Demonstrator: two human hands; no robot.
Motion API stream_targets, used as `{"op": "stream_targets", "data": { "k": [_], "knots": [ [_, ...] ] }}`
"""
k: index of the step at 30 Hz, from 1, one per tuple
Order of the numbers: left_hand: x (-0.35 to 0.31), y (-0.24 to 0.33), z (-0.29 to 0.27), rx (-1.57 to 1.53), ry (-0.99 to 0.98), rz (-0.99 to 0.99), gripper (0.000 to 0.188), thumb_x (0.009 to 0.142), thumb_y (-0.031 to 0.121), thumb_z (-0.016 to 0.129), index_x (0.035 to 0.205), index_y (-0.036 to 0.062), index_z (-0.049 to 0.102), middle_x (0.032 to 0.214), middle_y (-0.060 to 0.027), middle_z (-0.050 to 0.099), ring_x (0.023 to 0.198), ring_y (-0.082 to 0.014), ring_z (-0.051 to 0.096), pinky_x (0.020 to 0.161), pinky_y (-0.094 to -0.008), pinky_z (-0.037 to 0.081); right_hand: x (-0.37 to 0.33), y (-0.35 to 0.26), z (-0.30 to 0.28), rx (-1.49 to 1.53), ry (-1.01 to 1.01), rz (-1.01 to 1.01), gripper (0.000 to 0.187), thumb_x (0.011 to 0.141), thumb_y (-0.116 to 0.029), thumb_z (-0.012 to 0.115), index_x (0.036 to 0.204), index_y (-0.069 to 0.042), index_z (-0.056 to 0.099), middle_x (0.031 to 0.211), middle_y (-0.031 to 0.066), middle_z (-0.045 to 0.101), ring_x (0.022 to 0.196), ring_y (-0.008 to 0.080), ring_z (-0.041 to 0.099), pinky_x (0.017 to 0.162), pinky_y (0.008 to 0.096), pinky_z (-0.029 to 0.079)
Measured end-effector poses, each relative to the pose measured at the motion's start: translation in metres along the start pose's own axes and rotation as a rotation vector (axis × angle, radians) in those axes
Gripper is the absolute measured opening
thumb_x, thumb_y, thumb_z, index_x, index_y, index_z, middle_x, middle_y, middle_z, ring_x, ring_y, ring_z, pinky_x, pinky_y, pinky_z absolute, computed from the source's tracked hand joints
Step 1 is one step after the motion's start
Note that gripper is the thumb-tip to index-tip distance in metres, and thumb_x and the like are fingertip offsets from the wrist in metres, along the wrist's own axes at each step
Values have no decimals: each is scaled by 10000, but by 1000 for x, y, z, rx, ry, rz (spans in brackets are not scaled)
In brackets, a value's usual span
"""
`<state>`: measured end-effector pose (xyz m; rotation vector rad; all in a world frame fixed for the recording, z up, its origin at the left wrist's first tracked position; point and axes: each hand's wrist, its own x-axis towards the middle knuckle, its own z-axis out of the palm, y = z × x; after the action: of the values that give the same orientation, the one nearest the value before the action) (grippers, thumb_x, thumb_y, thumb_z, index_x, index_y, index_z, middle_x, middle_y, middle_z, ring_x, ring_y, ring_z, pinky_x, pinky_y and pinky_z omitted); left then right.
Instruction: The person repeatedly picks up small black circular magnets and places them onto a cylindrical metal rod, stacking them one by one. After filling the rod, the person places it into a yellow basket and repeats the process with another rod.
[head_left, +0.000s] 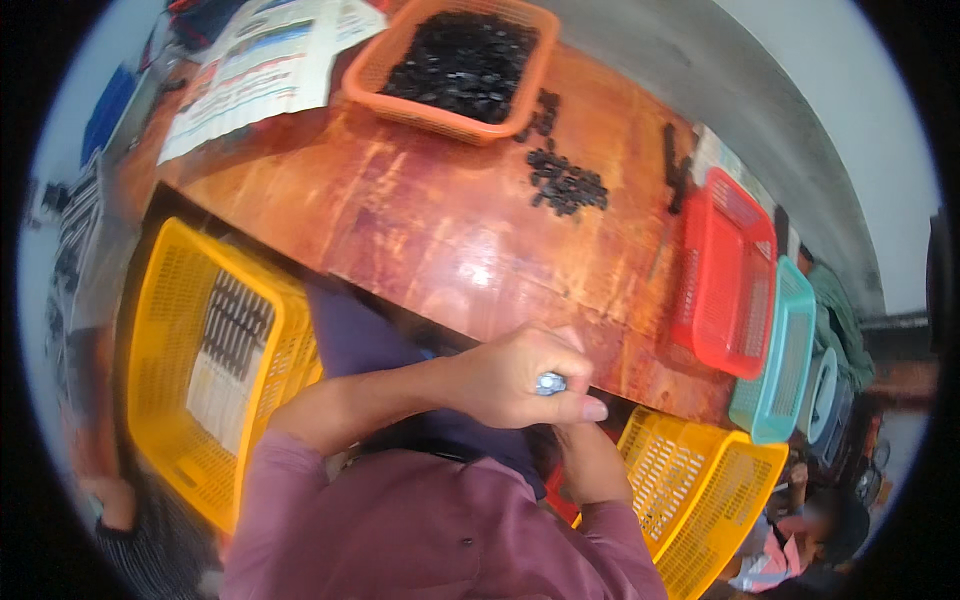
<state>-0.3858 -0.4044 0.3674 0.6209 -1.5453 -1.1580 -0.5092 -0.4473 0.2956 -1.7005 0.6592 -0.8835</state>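
Note:
My left hand [505, 382] is closed in front of my body, just over the table's near edge. From its fist shows the round end of a small silvery-blue object [549, 383]; the rest of it is hidden. My right hand [578, 366] is close against the left, mostly covered by it, and its fingers cannot be made out. Beyond my hands, small black pieces [567, 183] lie in a loose heap on the reddish wooden table [420, 225]. An orange basket [365, 92] full of similar black pieces [460, 65] stands at the far side.
Newspaper [265, 75] covers the far left table. On the right are a red basket [690, 275] and a teal basket [765, 395]. Yellow crates [150, 340] stand below the table edge at left and right. Another person [785, 550] is at lower right; a striped sleeve [155, 555] shows lower left.

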Motion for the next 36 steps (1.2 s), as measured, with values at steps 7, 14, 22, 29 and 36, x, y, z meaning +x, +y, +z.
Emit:
{"op": "stream_targets", "data": {
  "k": [7,14,22,29,36],
  "knots": [
    [-27,5,-30,593,241,100,376,885,303,731,1158,74,610,1099,-116,593,1099,-311,581,902,-419,479,-36,-10,-39,158,-197,532,497,830,-94,758,1266,-31,530,1032,76,613,866,147,591,712,285,474],
    [-101,18,-48,1185,4,203,167,854,180,622,948,44,647,921,-77,569,909,-233,584,787,-359,492,-7,-30,-29,17,-683,731,251,810,-93,774,926,-54,555,645,-27,504,437,59,421,398,226,332],
    [-159,76,-71,1295,143,-67,162,845,117,647,974,20,648,944,-95,606,918,-250,625,766,-350,534,18,-48,22,241,-757,559,403,912,-314,731,1112,6,591,854,37,589,668,114,572,614,270,468],
    [-327,132,-148,1352,1043,-651,321,912,105,704,1222,28,672,1157,-171,708,1072,-316,697,942,-392,557,44,-15,-9,-61,-313,185,294,1047,-277,566,1061,13,613,931,68,582,775,138,567,701,263,462],
    [-578,39,-152,987,1162,-1366,295,895,93,701,1162,-31,681,1132,-247,682,1042,-383,668,914,-445,518,46,13,-5,-1,-32,371,89,1025,-58,559,971,2,595,872,49,569,805,125,526,806,279,482]
  ]
}}
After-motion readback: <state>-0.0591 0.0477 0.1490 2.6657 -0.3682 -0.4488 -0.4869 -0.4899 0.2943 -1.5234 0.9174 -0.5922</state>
